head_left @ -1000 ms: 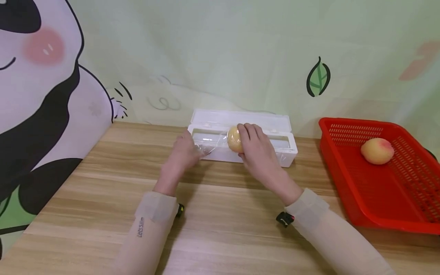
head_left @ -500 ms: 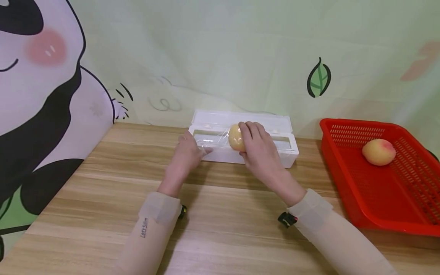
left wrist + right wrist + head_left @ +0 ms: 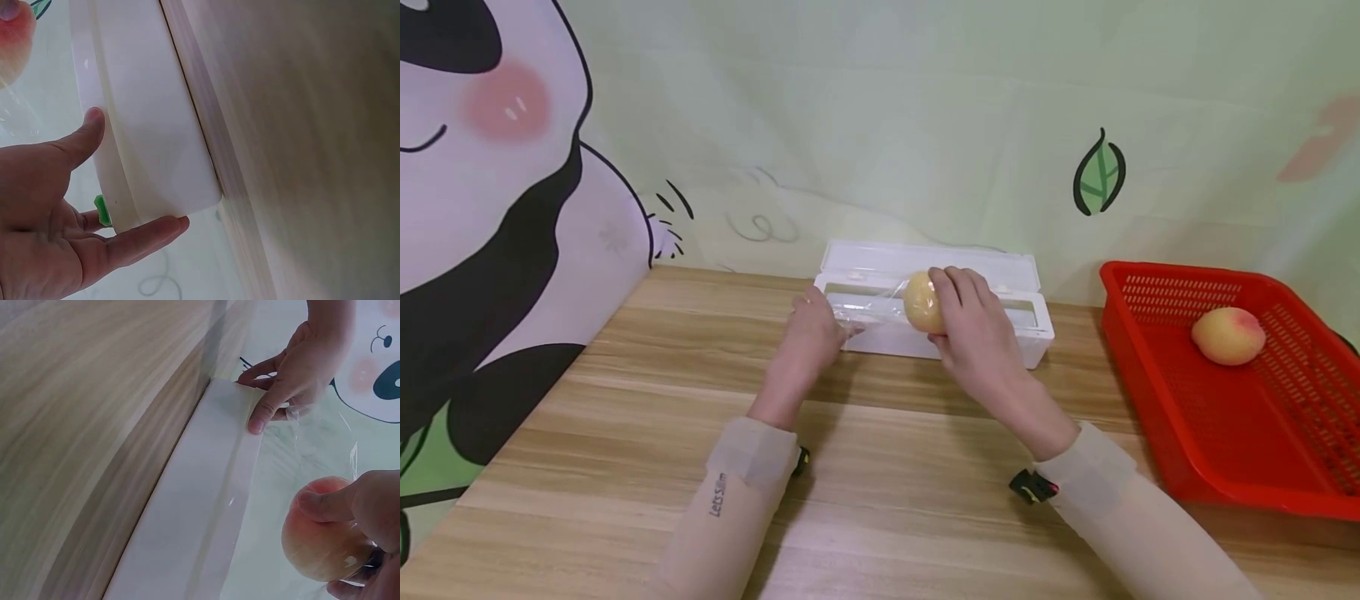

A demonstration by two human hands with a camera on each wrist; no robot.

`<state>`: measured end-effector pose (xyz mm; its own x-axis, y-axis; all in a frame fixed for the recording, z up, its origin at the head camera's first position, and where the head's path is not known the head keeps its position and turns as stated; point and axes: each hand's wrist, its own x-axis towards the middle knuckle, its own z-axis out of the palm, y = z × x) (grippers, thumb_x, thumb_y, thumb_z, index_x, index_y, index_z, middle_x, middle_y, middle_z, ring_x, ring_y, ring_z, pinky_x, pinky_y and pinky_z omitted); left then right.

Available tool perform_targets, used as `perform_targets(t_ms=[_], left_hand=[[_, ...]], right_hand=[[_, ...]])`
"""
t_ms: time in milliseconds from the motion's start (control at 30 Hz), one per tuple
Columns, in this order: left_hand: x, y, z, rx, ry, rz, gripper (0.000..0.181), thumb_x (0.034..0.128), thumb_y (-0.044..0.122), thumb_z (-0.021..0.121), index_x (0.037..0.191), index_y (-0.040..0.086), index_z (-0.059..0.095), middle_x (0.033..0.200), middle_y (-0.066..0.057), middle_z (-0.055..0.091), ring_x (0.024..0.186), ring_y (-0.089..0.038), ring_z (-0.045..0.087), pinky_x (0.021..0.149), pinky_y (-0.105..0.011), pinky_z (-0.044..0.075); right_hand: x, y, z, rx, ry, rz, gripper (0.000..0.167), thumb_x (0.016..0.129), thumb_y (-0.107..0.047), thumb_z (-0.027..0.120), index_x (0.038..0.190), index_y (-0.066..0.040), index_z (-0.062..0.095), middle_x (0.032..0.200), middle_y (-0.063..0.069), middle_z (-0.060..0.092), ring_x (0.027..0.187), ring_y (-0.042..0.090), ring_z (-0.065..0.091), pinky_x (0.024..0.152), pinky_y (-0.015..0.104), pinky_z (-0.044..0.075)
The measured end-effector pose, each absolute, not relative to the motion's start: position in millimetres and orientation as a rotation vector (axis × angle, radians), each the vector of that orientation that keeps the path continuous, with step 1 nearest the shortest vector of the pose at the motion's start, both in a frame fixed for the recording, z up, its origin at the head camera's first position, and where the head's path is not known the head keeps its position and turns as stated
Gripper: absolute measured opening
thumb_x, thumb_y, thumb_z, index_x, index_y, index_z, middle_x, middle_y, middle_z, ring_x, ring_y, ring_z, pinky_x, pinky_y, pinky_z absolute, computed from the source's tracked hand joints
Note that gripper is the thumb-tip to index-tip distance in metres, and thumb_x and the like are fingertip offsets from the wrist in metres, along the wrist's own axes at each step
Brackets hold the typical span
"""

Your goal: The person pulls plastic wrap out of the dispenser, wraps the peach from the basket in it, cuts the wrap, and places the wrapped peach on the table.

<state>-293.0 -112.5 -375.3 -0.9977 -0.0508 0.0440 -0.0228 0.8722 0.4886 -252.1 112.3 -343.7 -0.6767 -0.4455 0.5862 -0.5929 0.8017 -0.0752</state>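
One panda backdrop (image 3: 850, 125), one wooden table (image 3: 887, 500): right fingers (image 3: 951, 296) grip peach (image 3: 922, 303), left fingers (image 3: 140, 242) box (image 3: 150, 125).

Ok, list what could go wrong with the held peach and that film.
The clear film could bunch or cling to itself: it looks wrinkled beside the held peach. The white box may slide if the film is pulled hard, since the left hand holds only its left end.

Head view: high, set back, facing forward and down over white box (image 3: 887, 340) and red basket (image 3: 1157, 408). Left wrist view: close, turned sideways, at the box's left end. Right wrist view: close, sideways, facing left along the box; both wrist views share box, left hand (image 3: 290, 378) and peach (image 3: 322, 547).
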Motion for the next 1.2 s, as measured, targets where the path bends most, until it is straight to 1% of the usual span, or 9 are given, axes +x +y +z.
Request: perform_targets(t_ms=[167, 300, 533, 700, 833, 1000, 1200], left_hand=[[-293.2, -110.7, -374.2, 0.085, -2.998, -0.746, 0.091, 0.0914, 0.043, 0.078, 0.139, -0.018, 0.029, 0.123, -0.038, 0.049, 0.107, -0.047, 0.060, 0.092, -0.051, 0.054], [-293.1, -110.9, -374.8, 0.072, -2.973, -0.769, 0.092, 0.0914, 0.040, 0.078, 0.141, -0.018, 0.028, 0.122, -0.038, 0.049, 0.108, -0.048, 0.060, 0.093, -0.053, 0.053], [-292.6, -112.0, -375.6, 0.071, -2.943, -0.785, 0.084, 0.0920, 0.038, 0.078, 0.135, -0.018, 0.033, 0.114, -0.035, 0.051, 0.101, -0.047, 0.062, 0.087, -0.053, 0.055], [-292.7, -112.0, -373.9, 0.092, -2.962, -0.805, 0.083, 0.0930, 0.038, 0.077, 0.136, -0.017, 0.032, 0.116, -0.034, 0.050, 0.101, -0.045, 0.062, 0.087, -0.052, 0.055], [-291.8, -111.5, -372.7, 0.088, -2.982, -0.786, 0.086, 0.0931, 0.040, 0.076, 0.139, -0.017, 0.031, 0.118, -0.035, 0.050, 0.102, -0.044, 0.062, 0.087, -0.050, 0.055], [-290.2, -108.9, -372.4, 0.041, -2.970, -0.729, 0.096, 0.0904, 0.041, 0.078, 0.143, -0.020, 0.027, 0.120, -0.037, 0.051, 0.103, -0.046, 0.062, 0.088, -0.050, 0.055], [-290.4, -105.9, -372.3, 0.073, -2.969, -0.759, 0.095, 0.0869, 0.043, 0.082, 0.139, -0.018, 0.031, 0.118, -0.034, 0.052, 0.102, -0.045, 0.063, 0.087, -0.049, 0.055]], right_hand=[[-250.4, 114.1, -340.7, 0.786, -2.388, 0.355, 0.081, 0.074, 0.003, 0.090, 0.141, 0.006, 0.044, 0.133, 0.025, 0.052, 0.126, 0.040, 0.047, 0.110, 0.049, 0.040], [-250.5, 115.0, -336.8, 0.815, -2.353, 0.338, 0.080, 0.073, 0.005, 0.090, 0.140, 0.006, 0.045, 0.132, 0.025, 0.052, 0.126, 0.040, 0.047, 0.111, 0.047, 0.039], [-249.9, 116.2, -330.1, 0.848, -2.345, 0.285, 0.079, 0.072, 0.008, 0.090, 0.138, 0.004, 0.047, 0.131, 0.024, 0.053, 0.125, 0.040, 0.049, 0.109, 0.048, 0.042], [-249.5, 117.9, -327.4, 0.857, -2.343, 0.266, 0.080, 0.071, 0.008, 0.090, 0.137, 0.003, 0.047, 0.130, 0.024, 0.054, 0.124, 0.040, 0.049, 0.107, 0.049, 0.043], [-248.6, 119.9, -324.3, 0.860, -2.332, 0.268, 0.080, 0.070, 0.008, 0.090, 0.137, 0.003, 0.046, 0.129, 0.024, 0.053, 0.125, 0.041, 0.049, 0.107, 0.050, 0.043], [-246.9, 123.2, -319.4, 0.860, -2.313, 0.283, 0.079, 0.070, 0.008, 0.090, 0.136, 0.003, 0.047, 0.130, 0.025, 0.054, 0.125, 0.041, 0.049, 0.106, 0.051, 0.043], [-245.5, 125.8, -314.4, 0.871, -2.293, 0.277, 0.078, 0.070, 0.009, 0.090, 0.136, 0.002, 0.048, 0.130, 0.025, 0.055, 0.126, 0.042, 0.049, 0.107, 0.051, 0.044]])
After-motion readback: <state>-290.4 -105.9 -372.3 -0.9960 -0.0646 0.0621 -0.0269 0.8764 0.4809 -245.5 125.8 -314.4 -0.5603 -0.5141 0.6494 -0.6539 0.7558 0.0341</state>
